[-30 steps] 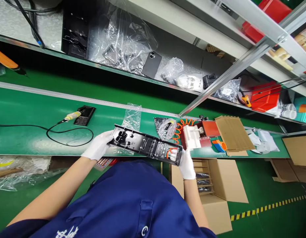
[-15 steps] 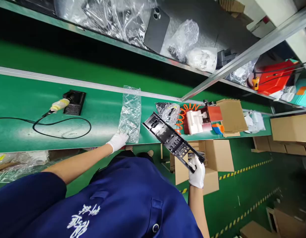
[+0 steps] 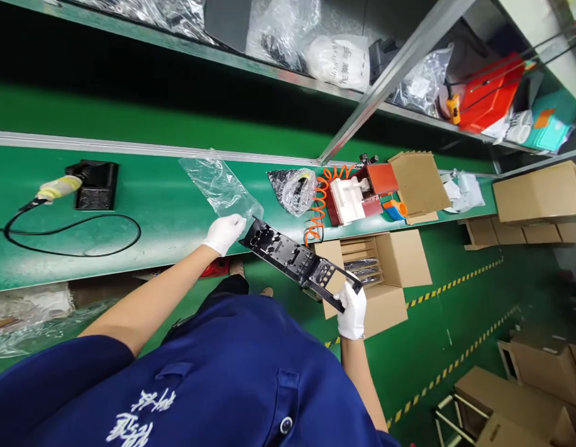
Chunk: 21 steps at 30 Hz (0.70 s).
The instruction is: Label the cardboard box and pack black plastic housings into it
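Two gloved hands work at the edge of the long green desk [image 3: 166,217]. Below it on the floor stands an open cardboard box [image 3: 385,273] with dark parts stacked inside. Slanting between the hands, over the desk's edge and the box, runs a long black plastic panel [image 3: 297,261]. Its lower end is clenched in the right hand [image 3: 352,310]. Its upper end points into the mouth of a clear plastic bag [image 3: 220,186] lying on the desk, and the left hand [image 3: 225,233] has its grip pinched on that bag's near edge.
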{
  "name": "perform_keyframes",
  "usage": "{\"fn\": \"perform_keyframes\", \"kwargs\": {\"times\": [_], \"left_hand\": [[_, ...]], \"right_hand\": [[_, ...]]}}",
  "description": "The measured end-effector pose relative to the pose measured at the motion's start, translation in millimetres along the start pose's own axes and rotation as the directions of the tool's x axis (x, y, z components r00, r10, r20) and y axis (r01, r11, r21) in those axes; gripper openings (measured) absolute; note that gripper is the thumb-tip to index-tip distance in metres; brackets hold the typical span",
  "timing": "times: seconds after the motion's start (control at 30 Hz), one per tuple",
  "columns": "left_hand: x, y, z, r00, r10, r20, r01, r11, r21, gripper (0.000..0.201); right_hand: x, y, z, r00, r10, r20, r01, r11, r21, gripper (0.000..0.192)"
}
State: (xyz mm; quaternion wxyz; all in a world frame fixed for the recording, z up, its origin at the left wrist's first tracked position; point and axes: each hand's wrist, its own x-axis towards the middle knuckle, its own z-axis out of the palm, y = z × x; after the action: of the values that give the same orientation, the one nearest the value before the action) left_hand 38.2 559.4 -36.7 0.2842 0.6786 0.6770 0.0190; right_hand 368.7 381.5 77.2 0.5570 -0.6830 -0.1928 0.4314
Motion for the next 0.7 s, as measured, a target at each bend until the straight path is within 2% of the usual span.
{"fn": "perform_keyframes", "kwargs": {"times": [0.07,0.17,0.37,0.5,0.7], "left_hand": [[-6,17,1.2,0.999,0.012,-0.030,-0.011,1.000,0.018,0.048],[-19,37,11.2,0.997,0.074,-0.011,-0.074,0.996,0.049,0.042],[-40,57,32.0,0.992,0.123,0.033,-0.124,0.991,0.058,0.035],[-46,68,35.7,0.995,0.102,-0.024,-0.102,0.995,0.003,0.036],[-63,84,41.5,0.987,0.151,-0.057,-0.159,0.974,-0.159,0.029]], "right_hand": [[-5,5,-9,1.000,-0.004,-0.028,0.004,1.000,-0.010,0.044],[-8,12,-25,0.998,-0.001,-0.065,-0.001,1.000,-0.017,0.051],[-9,26,-48,0.995,-0.033,-0.095,0.031,0.999,-0.018,0.050],[-14,33,-52,0.997,-0.037,-0.064,0.031,0.996,-0.089,0.048],[-14,36,-55,0.995,0.005,-0.099,0.000,0.999,0.054,0.047]]}}
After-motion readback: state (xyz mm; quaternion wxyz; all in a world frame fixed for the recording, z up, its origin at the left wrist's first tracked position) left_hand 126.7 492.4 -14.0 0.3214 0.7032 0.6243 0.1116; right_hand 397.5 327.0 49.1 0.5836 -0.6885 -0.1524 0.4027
